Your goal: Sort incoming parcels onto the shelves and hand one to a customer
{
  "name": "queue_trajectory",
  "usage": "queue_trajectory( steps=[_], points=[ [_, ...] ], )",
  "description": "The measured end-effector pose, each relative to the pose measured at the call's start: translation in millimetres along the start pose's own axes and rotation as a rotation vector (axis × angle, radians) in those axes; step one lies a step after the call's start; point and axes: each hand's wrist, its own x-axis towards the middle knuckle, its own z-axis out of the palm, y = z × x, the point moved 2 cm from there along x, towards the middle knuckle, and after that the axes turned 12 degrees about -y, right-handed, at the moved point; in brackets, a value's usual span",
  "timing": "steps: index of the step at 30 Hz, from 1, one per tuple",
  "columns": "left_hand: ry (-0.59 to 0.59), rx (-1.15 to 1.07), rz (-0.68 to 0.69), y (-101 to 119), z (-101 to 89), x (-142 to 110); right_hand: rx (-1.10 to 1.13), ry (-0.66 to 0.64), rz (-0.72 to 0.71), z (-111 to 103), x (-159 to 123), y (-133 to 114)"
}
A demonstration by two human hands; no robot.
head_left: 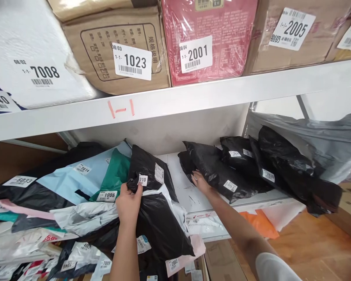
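Observation:
My left hand (128, 205) is closed on the lower corner of a black plastic parcel bag (150, 169) with white labels, which leans on a pile of bags at the left of the lower shelf. My right hand (200, 181) reaches further back, its fingers pressed against the left end of another black parcel bag (219, 171) in a row of black bags on the right. Between the two groups the white shelf board (183, 187) is bare.
The upper shelf (175, 99), marked "1-1" in red, carries numbered boxes: a white one (32, 58), a brown carton (119, 47) and a red package (210, 35). A large grey bag (318, 136) fills the right end. An orange bag (260, 222) lies on the wooden floor below.

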Motion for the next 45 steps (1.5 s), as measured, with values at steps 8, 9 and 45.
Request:
queue_trajectory(
  steps=[8,9,45],
  points=[
    [0.001,-0.049,0.013,-10.7,-10.6,-2.2,0.544,0.336,0.202,29.9,39.0,-163.3],
    [0.030,-0.048,0.021,-10.9,-12.9,-6.8,0.594,0.336,0.248,35.1,39.3,-173.4],
    [-0.269,0.287,0.281,63.2,9.1,-22.2,1.001,0.357,0.237,-1.2,35.4,-123.7]
  ],
)
